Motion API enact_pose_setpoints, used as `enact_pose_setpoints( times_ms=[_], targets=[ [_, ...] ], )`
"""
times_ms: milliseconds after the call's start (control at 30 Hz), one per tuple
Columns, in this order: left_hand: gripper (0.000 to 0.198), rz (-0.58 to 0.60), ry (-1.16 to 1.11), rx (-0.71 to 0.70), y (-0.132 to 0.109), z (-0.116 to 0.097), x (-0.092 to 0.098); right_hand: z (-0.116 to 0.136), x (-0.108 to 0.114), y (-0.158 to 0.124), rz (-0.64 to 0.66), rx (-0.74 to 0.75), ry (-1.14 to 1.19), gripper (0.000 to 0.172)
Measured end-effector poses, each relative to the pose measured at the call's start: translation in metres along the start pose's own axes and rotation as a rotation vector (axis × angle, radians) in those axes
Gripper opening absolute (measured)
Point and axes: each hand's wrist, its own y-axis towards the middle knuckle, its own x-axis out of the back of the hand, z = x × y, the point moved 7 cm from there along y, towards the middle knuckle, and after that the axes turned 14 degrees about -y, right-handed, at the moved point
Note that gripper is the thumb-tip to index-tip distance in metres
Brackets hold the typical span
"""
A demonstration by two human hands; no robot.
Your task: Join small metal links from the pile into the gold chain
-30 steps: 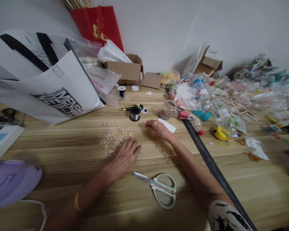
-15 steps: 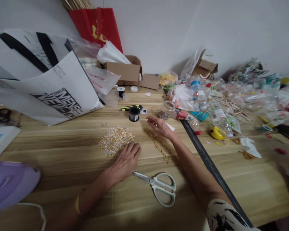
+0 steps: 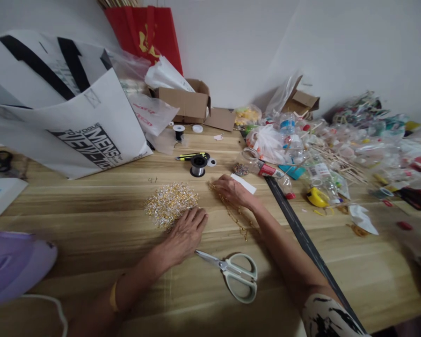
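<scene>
My left hand (image 3: 185, 236) lies flat with fingers stretched out, at the lower right edge of a pile of gold and clear beads (image 3: 170, 204). Up to the right, my right hand (image 3: 232, 191) bends its fingers down on the far end of a thin gold beaded chain (image 3: 239, 222); the fingertips are partly hidden. From there the chain trails toward me beside my right forearm. Scissors (image 3: 231, 271) with pale handles lie just in front of my left hand, their tip close to its heel.
Beyond the hands are a wire spool (image 3: 198, 166), a yellow-black utility knife (image 3: 192, 156) and a white card (image 3: 243, 183). A purple iron (image 3: 17, 267) stands at left, below a large white bag (image 3: 91, 126). Plastic bottles and bags (image 3: 323, 150) crowd the right back. A dark strip (image 3: 301, 238) crosses the table.
My right hand has come down and its fingers have closed in on the far end of the gold chain. My left hand stays by the bead pile. The view has shifted slightly.
</scene>
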Motion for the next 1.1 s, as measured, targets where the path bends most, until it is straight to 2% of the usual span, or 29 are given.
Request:
enact_pose_setpoints(
  times_ms=[133,300,433,567,667,800,867,967,1100],
  targets=[
    [0.048,0.011,-0.006,-0.004,0.001,0.000,-0.002,-0.007,0.003,-0.004,-0.007,0.053,-0.062,0.026],
    [0.051,0.006,-0.005,-0.019,0.002,0.001,-0.002,0.003,0.001,-0.012,0.071,0.108,-0.188,0.019],
    [0.050,0.007,0.004,-0.045,0.001,0.000,-0.002,0.009,0.000,-0.016,0.072,0.037,-0.308,0.017],
    [0.049,0.009,0.018,-0.054,-0.001,0.001,-0.003,0.015,0.009,-0.024,0.018,-0.038,-0.298,0.019],
    [0.049,-0.007,0.028,-0.052,-0.002,0.003,-0.006,0.027,0.015,-0.037,-0.017,0.019,-0.194,0.016],
    [0.053,-0.012,0.032,-0.053,-0.003,0.005,-0.010,0.050,0.010,-0.058,0.065,0.158,-0.063,0.011],
    [0.054,-0.008,0.030,-0.056,-0.003,0.005,-0.011,0.061,0.004,-0.066,0.118,0.198,-0.063,0.015],
    [0.054,-0.006,0.031,-0.057,-0.003,0.004,-0.011,0.073,-0.004,-0.071,0.154,0.163,-0.125,0.016],
    [0.052,-0.014,0.029,-0.070,-0.004,0.003,-0.011,0.088,-0.014,-0.069,0.125,0.085,-0.289,0.015]
  ],
)
